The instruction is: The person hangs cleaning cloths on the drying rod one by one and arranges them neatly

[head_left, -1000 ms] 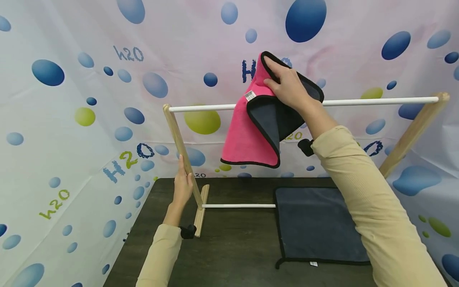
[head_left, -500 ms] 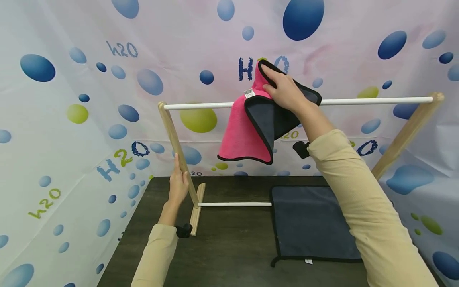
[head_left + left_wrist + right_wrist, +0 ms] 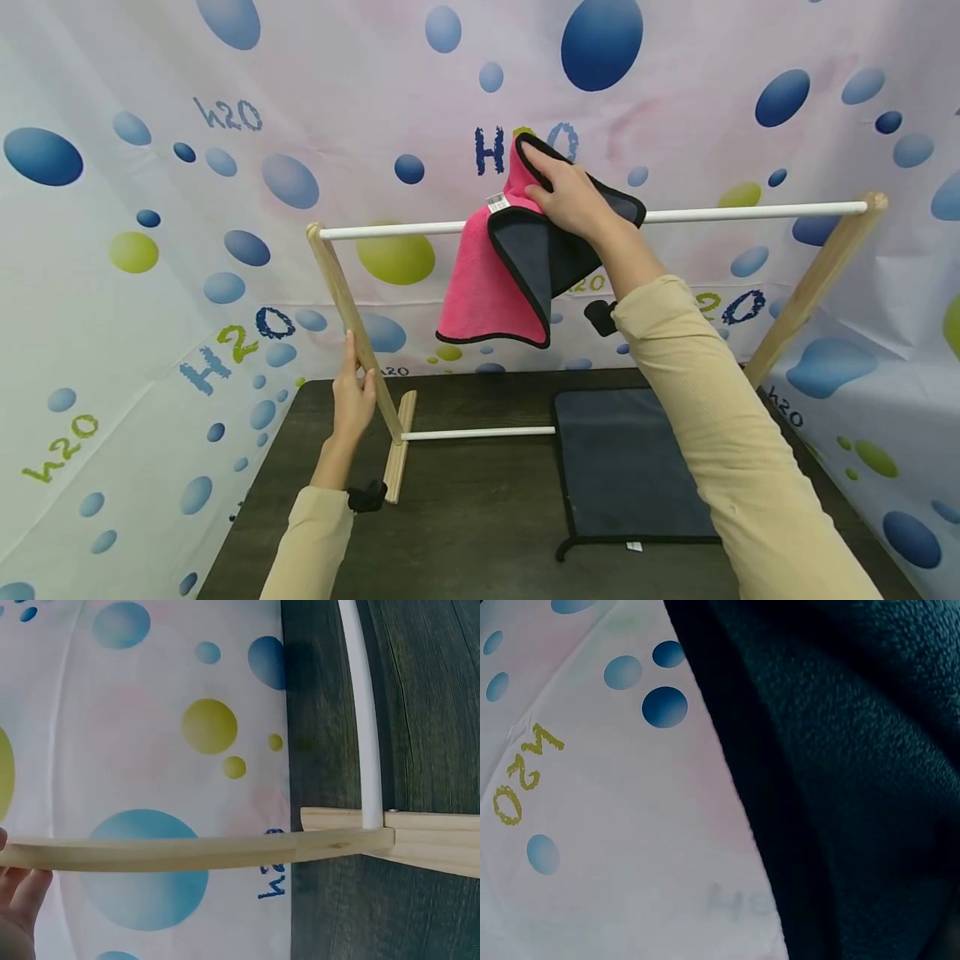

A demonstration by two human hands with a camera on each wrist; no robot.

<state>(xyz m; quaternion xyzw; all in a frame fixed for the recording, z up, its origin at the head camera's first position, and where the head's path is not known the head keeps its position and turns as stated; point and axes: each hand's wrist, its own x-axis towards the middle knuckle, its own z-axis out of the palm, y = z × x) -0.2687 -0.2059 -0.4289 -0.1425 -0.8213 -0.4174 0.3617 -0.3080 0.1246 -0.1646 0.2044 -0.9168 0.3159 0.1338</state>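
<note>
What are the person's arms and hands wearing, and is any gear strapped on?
The left hand and right hand are bare, without gloves. The left sleeve and right sleeve are pale beige, creased, and end short of the hands. A small black device shows near each cuff, left device and right device; I see no cables.

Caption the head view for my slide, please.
Right hand holds a pink and gray cloth at the white top rail while left hand holds a wooden post.
</note>
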